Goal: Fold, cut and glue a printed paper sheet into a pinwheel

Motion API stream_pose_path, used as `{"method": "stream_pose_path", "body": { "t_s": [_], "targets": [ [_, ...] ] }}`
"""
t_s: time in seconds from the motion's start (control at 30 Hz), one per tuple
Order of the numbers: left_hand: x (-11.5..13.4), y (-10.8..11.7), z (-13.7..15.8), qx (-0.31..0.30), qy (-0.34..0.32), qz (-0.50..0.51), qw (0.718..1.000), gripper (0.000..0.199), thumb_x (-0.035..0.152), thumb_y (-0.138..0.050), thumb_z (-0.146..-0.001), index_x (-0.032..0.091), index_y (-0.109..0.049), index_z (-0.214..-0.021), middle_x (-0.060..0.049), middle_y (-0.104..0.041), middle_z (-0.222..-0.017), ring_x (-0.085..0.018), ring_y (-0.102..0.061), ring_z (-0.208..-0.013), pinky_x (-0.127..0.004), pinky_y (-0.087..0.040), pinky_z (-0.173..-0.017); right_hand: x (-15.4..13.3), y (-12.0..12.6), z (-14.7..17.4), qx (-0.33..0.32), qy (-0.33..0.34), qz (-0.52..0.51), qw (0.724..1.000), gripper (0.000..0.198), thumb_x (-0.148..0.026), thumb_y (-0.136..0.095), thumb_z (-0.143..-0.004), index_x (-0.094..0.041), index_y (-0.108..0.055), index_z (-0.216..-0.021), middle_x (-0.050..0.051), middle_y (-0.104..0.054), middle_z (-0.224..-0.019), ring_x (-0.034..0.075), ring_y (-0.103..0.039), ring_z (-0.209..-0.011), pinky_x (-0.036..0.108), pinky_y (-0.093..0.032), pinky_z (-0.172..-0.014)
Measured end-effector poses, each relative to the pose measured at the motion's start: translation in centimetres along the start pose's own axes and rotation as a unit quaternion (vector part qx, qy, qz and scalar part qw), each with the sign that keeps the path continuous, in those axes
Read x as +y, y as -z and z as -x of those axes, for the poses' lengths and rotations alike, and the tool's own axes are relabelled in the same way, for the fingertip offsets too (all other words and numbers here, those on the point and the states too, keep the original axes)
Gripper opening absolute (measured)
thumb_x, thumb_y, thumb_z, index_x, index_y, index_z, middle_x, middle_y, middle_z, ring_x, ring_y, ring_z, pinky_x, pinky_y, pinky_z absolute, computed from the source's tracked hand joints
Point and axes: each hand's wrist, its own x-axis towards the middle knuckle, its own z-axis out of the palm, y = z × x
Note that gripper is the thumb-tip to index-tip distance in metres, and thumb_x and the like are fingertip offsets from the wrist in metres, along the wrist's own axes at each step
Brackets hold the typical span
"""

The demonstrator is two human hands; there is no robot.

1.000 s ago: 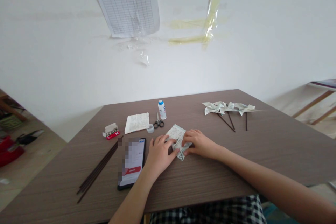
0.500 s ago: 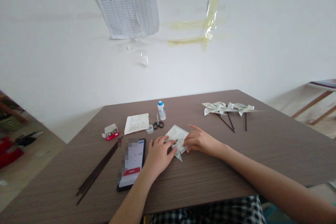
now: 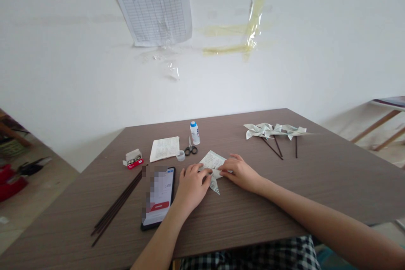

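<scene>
Near the middle of the frame, both my hands are down on a folded sheet of printed paper [image 3: 212, 163] lying flat on the wooden table [image 3: 284, 202]. My left hand [image 3: 192, 184] rests on its left part, fingers bent and close together, fingertips pressing the paper so it cannot slide. My right hand [image 3: 239, 171] comes in from the right, fingers together and laid flat along the fold, as if bearing down on the crease; whether the thumb tucks under an edge, I cannot tell. A pointed corner of the paper pokes out below, between my two hands.

Just left of my left wrist lies a phone [image 3: 159, 196], screen up and lit, angled so I can read it while working. Further left, a bundle of thin dark sticks [image 3: 117, 206] lies diagonally. Above the paper, within easy reach, sit small scissors [image 3: 191, 147], a white glue bottle with a blue cap [image 3: 195, 132] standing upright, a small roll of clear tape [image 3: 181, 155], a stack of printed sheets [image 3: 165, 148] and a small red-and-white box [image 3: 133, 159]. In the centre right, well apart from my hands, finished paper pinwheels on sticks [image 3: 275, 131] lie together.
</scene>
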Motion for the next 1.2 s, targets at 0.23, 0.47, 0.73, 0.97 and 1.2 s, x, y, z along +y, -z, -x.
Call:
{"method": "stream_pose_path", "body": {
  "t_s": [0.23,0.47,0.73,0.97,1.2],
  "targets": [
    [0.10,-0.29,-0.17,0.018,0.013,0.006,1.000,0.034,0.028,-0.069,-0.124,0.036,-0.098,-0.141,-0.012,-0.083,-0.172,-0.041,-0.071,-0.167,-0.071,-0.051,-0.146,-0.65,-0.48,0.03,0.024,-0.042,0.032,0.998,0.018,-0.019,-0.081,-0.117,-0.025,-0.092,-0.130,0.009,-0.095,-0.111,0.031,-0.090,-0.114,0.063,-0.052,-0.141],
    [0.32,-0.29,-0.27,0.014,0.015,-0.005,1.000,0.036,0.024,-0.071,-0.123,0.034,-0.097,-0.145,-0.013,-0.083,-0.172,-0.039,-0.071,-0.167,-0.067,-0.051,-0.146,-0.99,-0.27,-0.03,0.007,-0.029,0.056,0.998,0.027,-0.017,-0.079,-0.119,-0.026,-0.095,-0.139,0.012,-0.097,-0.123,0.033,-0.089,-0.123,0.064,-0.050,-0.143],
    [0.23,-0.44,-0.39,0.022,0.012,0.005,1.000,0.033,0.023,-0.073,-0.121,0.033,-0.098,-0.140,-0.013,-0.084,-0.169,-0.041,-0.073,-0.165,-0.067,-0.052,-0.145,-0.56,-0.66,0.15,0.017,0.015,0.083,0.996,0.033,-0.016,-0.072,-0.122,-0.030,-0.097,-0.139,0.010,-0.094,-0.116,0.029,-0.085,-0.114,0.061,-0.053,-0.139],
    [0.48,-0.17,-0.27,0.013,0.018,0.000,1.000,0.033,0.024,-0.072,-0.122,0.033,-0.098,-0.141,-0.013,-0.083,-0.172,-0.041,-0.071,-0.167,-0.066,-0.051,-0.147,-0.74,-0.52,0.03,-0.006,0.013,0.085,0.996,0.030,-0.019,-0.077,-0.122,-0.031,-0.098,-0.141,0.011,-0.091,-0.117,0.032,-0.085,-0.116,0.067,-0.054,-0.139],
    [0.45,-0.11,-0.21,0.013,0.015,0.006,1.000,0.034,0.022,-0.072,-0.122,0.034,-0.098,-0.141,-0.013,-0.084,-0.171,-0.041,-0.072,-0.167,-0.068,-0.052,-0.146,-0.68,-0.55,-0.28,-0.010,0.018,0.087,0.996,0.032,-0.017,-0.078,-0.120,-0.030,-0.098,-0.142,0.011,-0.092,-0.117,0.032,-0.085,-0.117,0.067,-0.053,-0.139]
  ]
}}
